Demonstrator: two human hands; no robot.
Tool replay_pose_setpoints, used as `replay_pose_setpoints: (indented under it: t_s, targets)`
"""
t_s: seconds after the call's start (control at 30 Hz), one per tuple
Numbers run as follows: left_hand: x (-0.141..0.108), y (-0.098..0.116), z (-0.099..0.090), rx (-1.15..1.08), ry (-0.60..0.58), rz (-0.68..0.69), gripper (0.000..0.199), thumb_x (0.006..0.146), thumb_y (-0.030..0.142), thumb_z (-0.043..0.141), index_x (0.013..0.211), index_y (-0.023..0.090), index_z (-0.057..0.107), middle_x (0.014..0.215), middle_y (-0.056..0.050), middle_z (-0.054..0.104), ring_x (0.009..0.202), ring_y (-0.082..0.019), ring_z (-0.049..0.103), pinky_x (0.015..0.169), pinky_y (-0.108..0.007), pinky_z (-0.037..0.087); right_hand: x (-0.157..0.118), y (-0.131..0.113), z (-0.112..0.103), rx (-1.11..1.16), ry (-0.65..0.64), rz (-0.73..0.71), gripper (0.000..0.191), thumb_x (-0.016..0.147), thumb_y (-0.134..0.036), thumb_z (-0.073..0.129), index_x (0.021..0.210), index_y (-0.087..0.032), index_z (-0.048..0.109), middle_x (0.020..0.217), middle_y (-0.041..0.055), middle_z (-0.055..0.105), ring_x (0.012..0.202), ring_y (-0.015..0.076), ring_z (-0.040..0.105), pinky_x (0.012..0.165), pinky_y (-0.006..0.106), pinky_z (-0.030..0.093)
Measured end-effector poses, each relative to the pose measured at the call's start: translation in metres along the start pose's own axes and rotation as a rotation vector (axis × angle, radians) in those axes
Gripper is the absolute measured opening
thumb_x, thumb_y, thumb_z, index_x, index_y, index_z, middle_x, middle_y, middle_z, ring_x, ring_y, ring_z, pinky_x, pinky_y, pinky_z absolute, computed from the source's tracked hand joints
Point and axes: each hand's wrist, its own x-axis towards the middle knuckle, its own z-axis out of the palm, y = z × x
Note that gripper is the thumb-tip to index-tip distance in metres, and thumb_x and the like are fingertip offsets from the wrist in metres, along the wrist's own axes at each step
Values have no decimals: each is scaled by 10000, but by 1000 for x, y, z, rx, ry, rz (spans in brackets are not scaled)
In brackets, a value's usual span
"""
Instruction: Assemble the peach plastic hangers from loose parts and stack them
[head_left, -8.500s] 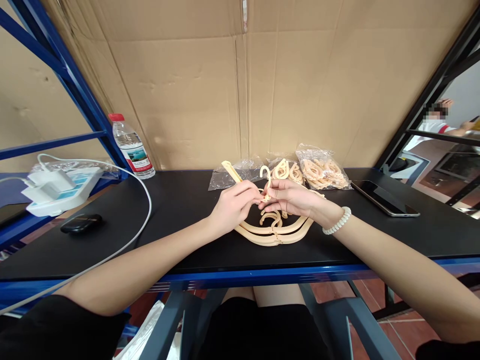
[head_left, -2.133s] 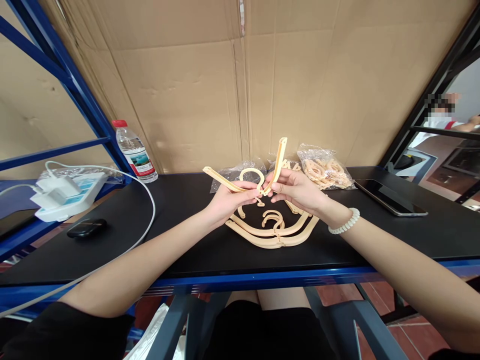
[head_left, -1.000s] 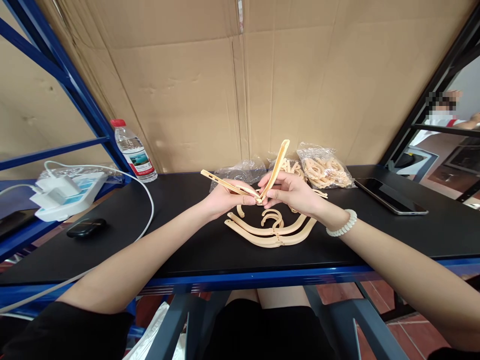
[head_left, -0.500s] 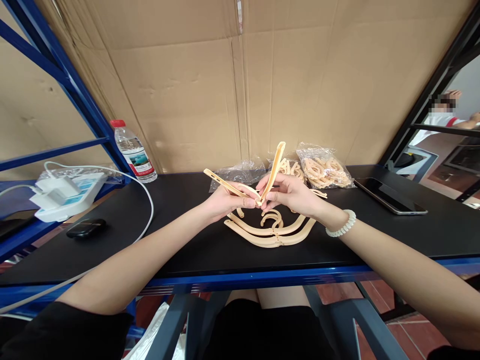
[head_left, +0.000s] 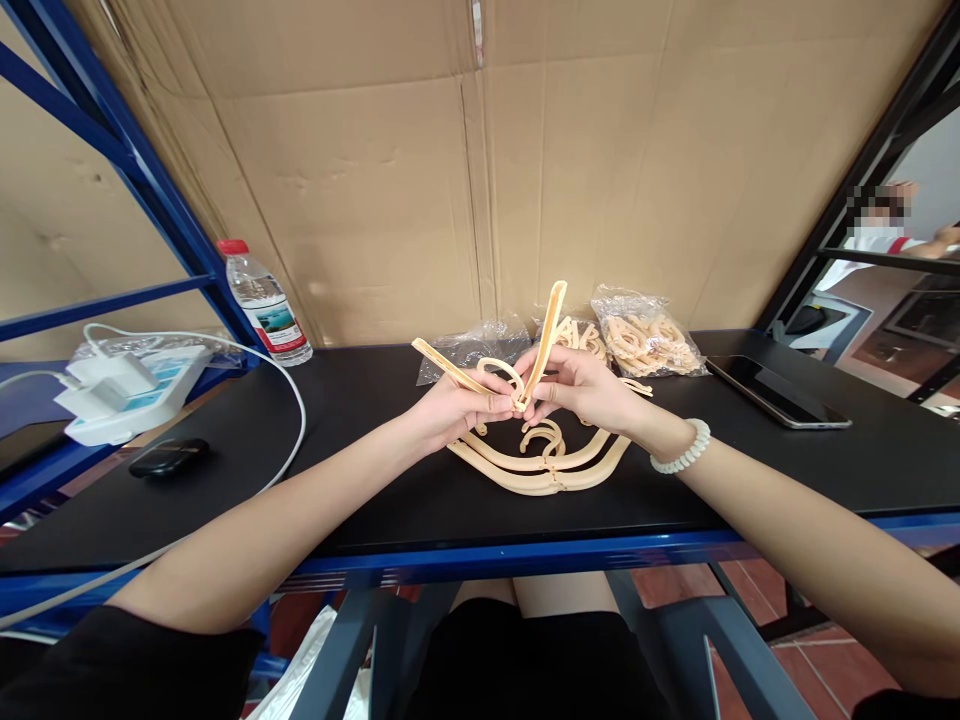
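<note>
Black table (head_left: 675, 515), seen from where I stand. Near edge: two flat hangers (head_left: 536, 484), nested. Just beyond and above, left hand (head_left: 459, 405) pinches the left bar of the held hanger (head_left: 553, 325); right hand (head_left: 581, 388) grips its right bar. Bars form a V, joint between the fingertips, hook (head_left: 501, 367) curving between. Far side: bagged parts (head_left: 651, 338), phone (head_left: 780, 392) to their right, bottle (head_left: 270, 312) at left. Cardboard (head_left: 360, 200) behind.
</note>
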Motion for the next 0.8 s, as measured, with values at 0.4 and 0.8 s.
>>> replay_pose_setpoints:
  t_s: [0.4, 0.8]
  targets:
    - [-4, -2, 10, -20, 90, 48, 168, 602, 170, 866, 735, 120, 776, 795, -77, 774, 785, -174, 731, 893, -304, 562, 0, 0, -1, -51, 76, -38, 212, 843, -288, 703, 998, -182, 604, 869, 7, 657, 747, 142, 711, 708, 319, 651]
    - [-4, 0, 7, -18, 24, 26, 221, 553, 162, 902, 719, 108, 767, 754, -69, 762, 722, -164, 727, 804, -279, 583, -3, -7, -2, -7, -17, 7, 245, 842, -283, 715, 1039, -186, 608, 878, 13, 681, 737, 146, 718, 712, 322, 652]
